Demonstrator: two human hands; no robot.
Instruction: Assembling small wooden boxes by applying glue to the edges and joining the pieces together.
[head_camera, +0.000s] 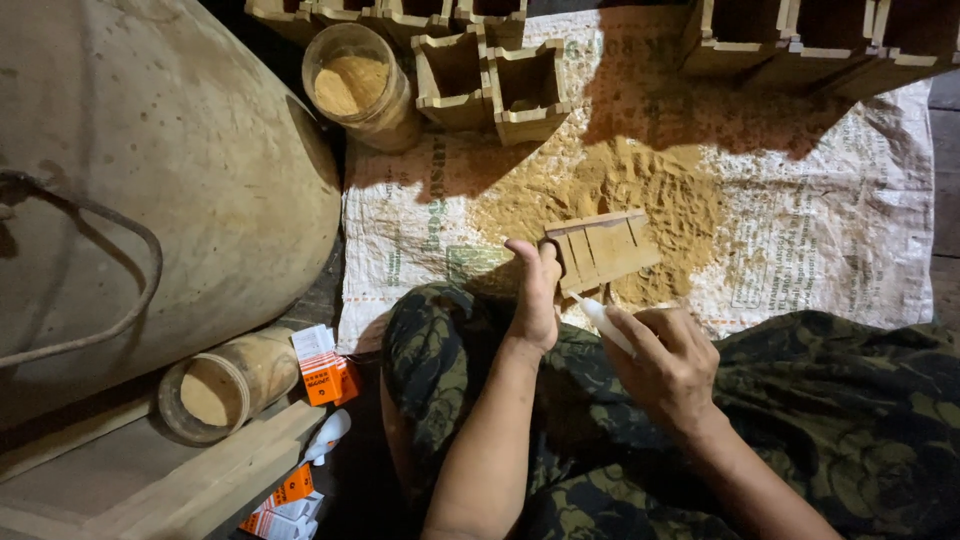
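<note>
Gripping a small slatted wooden piece (603, 250) by its near edge, the left hand (535, 292) holds it tilted above a printed woven sack (830, 220) spread on the floor, while the right hand (668, 362) closes its fingers around a slim white squeeze tube (604, 320) whose nozzle touches the piece's lower edge. Loose sawdust (640, 185) lies heaped on the sack right beneath, so any glue that runs or drips would likely pick up grit, and a slip of the thumb-and-finger hold could drop the piece into the pile. Rows of open wooden boxes (490, 85) stand along the far edge of the sack. Two clear jars of sawdust sit to the left, one upright (358, 85) near the boxes, one on its side (225, 385) by a large rounded drum (150, 170). Small orange-and-white cartons (322, 368) lie just beside the tipped jar, and more (285, 505) lie scattered lower down near a white tube.
</note>
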